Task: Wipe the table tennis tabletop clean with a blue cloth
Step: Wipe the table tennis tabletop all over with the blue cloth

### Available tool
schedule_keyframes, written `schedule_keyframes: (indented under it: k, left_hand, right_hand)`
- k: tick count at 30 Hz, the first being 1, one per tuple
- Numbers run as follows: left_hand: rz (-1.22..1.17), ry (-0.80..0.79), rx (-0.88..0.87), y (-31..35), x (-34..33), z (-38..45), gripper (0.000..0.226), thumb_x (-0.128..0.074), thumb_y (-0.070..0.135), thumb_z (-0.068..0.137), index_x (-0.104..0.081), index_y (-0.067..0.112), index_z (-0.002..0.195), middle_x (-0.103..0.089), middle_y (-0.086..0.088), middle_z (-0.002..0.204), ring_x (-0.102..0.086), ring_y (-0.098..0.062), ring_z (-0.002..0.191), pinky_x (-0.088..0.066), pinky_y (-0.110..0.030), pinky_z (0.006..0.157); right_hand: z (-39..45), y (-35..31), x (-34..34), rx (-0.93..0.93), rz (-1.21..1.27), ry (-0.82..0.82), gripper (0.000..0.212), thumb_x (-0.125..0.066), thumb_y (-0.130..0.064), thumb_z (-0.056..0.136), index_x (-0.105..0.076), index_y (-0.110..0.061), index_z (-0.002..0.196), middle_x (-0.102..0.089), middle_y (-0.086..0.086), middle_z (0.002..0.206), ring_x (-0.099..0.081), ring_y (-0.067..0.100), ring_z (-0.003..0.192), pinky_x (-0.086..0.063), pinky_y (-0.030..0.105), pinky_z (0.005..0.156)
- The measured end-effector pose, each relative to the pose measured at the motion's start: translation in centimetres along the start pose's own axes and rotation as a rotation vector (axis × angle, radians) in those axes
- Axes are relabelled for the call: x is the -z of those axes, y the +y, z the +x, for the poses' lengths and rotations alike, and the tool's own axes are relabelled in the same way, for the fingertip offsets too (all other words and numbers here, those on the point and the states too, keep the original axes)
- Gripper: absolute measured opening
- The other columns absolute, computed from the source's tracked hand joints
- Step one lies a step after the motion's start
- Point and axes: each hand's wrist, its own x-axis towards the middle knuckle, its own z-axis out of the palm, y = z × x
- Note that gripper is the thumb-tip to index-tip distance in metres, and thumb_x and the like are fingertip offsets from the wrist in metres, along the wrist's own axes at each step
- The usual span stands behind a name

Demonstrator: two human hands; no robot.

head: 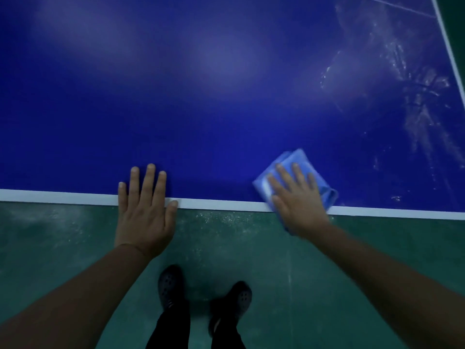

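The dark blue table tennis tabletop (201, 109) fills the upper part of the head view, with a white line along its near edge. A folded light blue cloth (294, 159) lies at that near edge, right of centre. My right hand (297, 197) presses flat on the cloth with straight fingers, its palm reaching over the edge. My left hand (144, 210) rests flat on the tabletop edge further left, fingers spread, holding nothing. Whitish wet streaks (415, 102) mark the right side of the top.
Green floor (63, 235) lies below the table edge, dusted with white specks. My two feet in dark perforated clogs (171, 285) stand close to the table. A white side line (450, 54) marks the tabletop's right edge.
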Motion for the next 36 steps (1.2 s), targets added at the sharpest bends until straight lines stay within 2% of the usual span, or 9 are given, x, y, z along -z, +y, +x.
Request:
schedule_keyframes:
  k: [4,8,12,15,20,24,28,30,36]
  left_hand:
    - [-0.010,-0.004,0.002,0.1,0.2,0.1,0.066,-0.019,0.047,0.102,-0.023,0.008,0.155,-0.013,-0.010,0.165,0.002,-0.030,0.153,0.005,-0.050,0.122]
    - [0.003,-0.020,-0.006,0.0,0.3,0.1,0.067,-0.018,0.049,0.102,-0.023,0.010,0.156,-0.014,-0.009,0.165,0.000,-0.030,0.153,0.002,-0.049,0.122]
    - [0.007,-0.015,-0.010,-0.1,0.3,0.1,0.068,-0.018,0.051,0.101,-0.024,0.011,0.156,-0.014,-0.008,0.165,-0.001,-0.029,0.153,0.002,-0.048,0.123]
    - [-0.006,-0.015,-0.018,-0.3,0.4,0.1,0.068,-0.020,0.050,0.101,-0.024,0.011,0.156,-0.014,-0.008,0.165,-0.001,-0.030,0.153,0.004,-0.047,0.123]
    - [-0.016,-0.016,-0.015,-0.2,0.3,0.1,0.067,-0.020,0.049,0.101,-0.022,0.009,0.155,-0.014,-0.010,0.165,0.001,-0.031,0.153,0.003,-0.049,0.122]
    - [-0.018,-0.042,-0.009,0.2,0.7,0.1,0.069,-0.017,0.049,0.099,-0.022,0.009,0.155,-0.011,-0.010,0.165,0.003,-0.030,0.153,0.002,-0.051,0.122]
    - [-0.058,-0.068,0.033,0.6,1.3,0.2,0.075,-0.012,0.054,0.096,-0.021,0.010,0.156,-0.008,-0.008,0.166,0.007,-0.026,0.153,0.005,-0.049,0.122]
    - [-0.095,-0.046,0.050,1.3,1.6,0.1,0.073,-0.018,0.049,0.096,-0.026,0.007,0.155,-0.012,-0.010,0.165,0.003,-0.025,0.153,0.004,-0.049,0.123]
    - [-0.206,0.036,-0.165,10.3,1.3,1.2,0.053,-0.035,0.027,0.091,-0.060,0.003,0.131,-0.046,-0.016,0.149,-0.031,-0.032,0.145,-0.013,-0.055,0.121]
  right_hand:
    - [0.1,5.9,1.5,-0.461,0.071,0.046,0.059,-0.008,-0.048,0.102,-0.011,-0.033,0.159,-0.001,-0.006,0.168,0.002,0.027,0.154,-0.004,0.056,0.122]
    - [8.5,-0.4,3.5,-0.554,0.214,0.157,0.053,-0.022,-0.042,0.107,-0.014,-0.035,0.159,-0.003,-0.007,0.168,0.002,0.030,0.154,-0.004,0.061,0.120]
    - [12.2,-9.6,3.5,-0.043,0.041,0.131,0.054,-0.018,-0.050,0.104,-0.019,-0.038,0.157,-0.008,-0.006,0.168,-0.003,0.031,0.154,-0.005,0.061,0.120]
    - [7.2,-8.7,1.7,0.261,0.010,0.043,0.060,-0.013,-0.061,0.101,-0.026,-0.040,0.155,-0.014,-0.009,0.166,-0.004,0.026,0.154,0.001,0.055,0.120]
    - [3.6,2.3,2.2,-0.389,0.088,0.091,0.060,-0.017,-0.057,0.103,-0.018,-0.034,0.158,-0.006,-0.005,0.168,0.001,0.027,0.154,-0.004,0.056,0.121]
    - [5.4,-1.3,2.1,-0.858,0.317,0.206,0.057,-0.018,-0.056,0.104,-0.014,-0.039,0.158,-0.005,-0.006,0.168,-0.001,0.029,0.154,-0.004,0.061,0.120]
    - [3.5,-7.2,0.2,-0.239,0.130,0.108,0.059,-0.010,-0.057,0.101,-0.017,-0.040,0.157,-0.005,-0.010,0.167,0.002,0.025,0.155,0.002,0.056,0.121]
    - [1.7,-3.7,0.4,-0.113,0.099,0.072,0.057,-0.013,-0.056,0.101,-0.021,-0.041,0.156,-0.007,-0.012,0.167,0.003,0.022,0.155,0.002,0.053,0.122]
    - [1.8,7.9,1.3,-0.762,0.258,0.166,0.055,-0.015,-0.053,0.105,-0.010,-0.040,0.158,0.001,-0.008,0.168,0.005,0.027,0.154,0.000,0.059,0.121]
